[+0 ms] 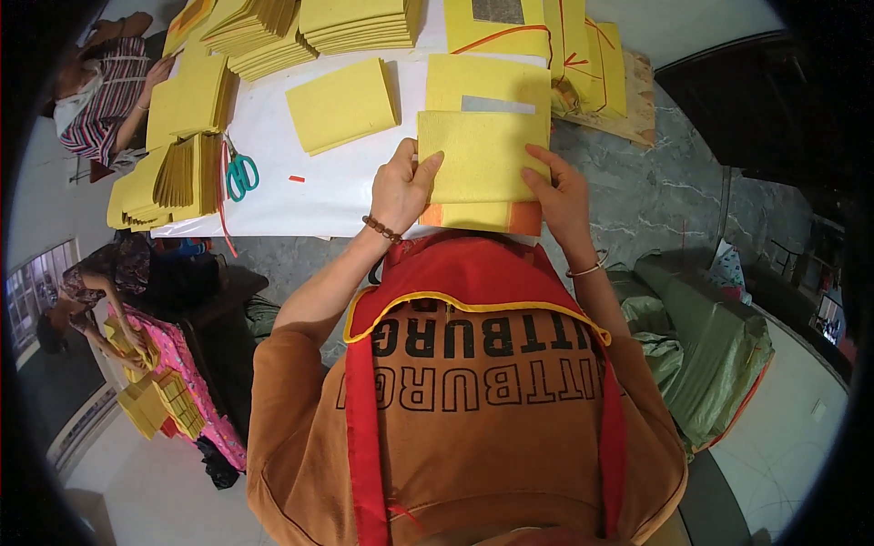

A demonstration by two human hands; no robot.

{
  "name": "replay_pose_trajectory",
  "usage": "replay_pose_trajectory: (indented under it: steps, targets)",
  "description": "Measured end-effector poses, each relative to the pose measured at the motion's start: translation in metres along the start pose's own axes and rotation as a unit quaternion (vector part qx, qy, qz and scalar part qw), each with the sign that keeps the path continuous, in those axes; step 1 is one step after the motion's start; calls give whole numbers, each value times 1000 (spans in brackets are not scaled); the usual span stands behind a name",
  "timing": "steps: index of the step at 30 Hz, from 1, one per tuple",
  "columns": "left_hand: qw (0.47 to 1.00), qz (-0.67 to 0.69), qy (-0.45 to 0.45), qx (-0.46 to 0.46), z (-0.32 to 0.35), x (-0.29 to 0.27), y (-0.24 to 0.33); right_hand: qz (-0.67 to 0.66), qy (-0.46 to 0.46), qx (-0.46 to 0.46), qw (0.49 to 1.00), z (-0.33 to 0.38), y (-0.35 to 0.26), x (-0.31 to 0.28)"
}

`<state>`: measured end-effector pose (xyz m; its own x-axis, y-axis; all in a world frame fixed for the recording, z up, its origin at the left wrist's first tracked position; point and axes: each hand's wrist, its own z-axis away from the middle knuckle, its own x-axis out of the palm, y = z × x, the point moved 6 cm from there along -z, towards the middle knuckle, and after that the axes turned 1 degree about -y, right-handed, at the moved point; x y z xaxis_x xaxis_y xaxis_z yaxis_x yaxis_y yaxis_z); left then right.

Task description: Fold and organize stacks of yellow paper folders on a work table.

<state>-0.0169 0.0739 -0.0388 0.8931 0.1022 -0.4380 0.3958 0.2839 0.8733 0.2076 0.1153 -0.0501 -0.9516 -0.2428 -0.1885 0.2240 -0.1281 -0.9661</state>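
Note:
My left hand [407,187] and my right hand [557,193] grip a stack of yellow paper [478,156] by its two sides at the table's near edge. Each thumb lies on top of it, with fingers curled round the edges and partly hidden. Under it, orange-and-yellow paper [481,218] shows toward me. More yellow paper with a grey patch [496,105] lies just beyond. To the left, a separate stack of yellow paper [341,106] lies flat on the white table [300,200]. How thick the held stack is, I cannot tell.
Green-handled scissors [241,176] and a red scrap [297,179] lie left, near fanned yellow bundles [187,173]. Taller piles [360,27] stand at the back. Red-tied bundles [596,68] sit on a board at right. Two other people work at left. Green sacks [701,350] stand right.

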Motion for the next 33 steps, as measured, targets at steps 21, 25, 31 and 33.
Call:
replay_pose_trajectory:
  steps: [21,25,31,33]
  targets:
    - [839,-406,-44,360,6,58,55,167,27,-16,985,11,-26,0]
    - [843,-401,-42,356,5,59,53,459,10,-306,834,39,-54,14]
    - [847,-377,-34,373,8,51,57,450,-148,-275,837,47,-15,24]
    - [849,-340,-124,385,14,50,58,409,-165,-251,862,48,-11,20]
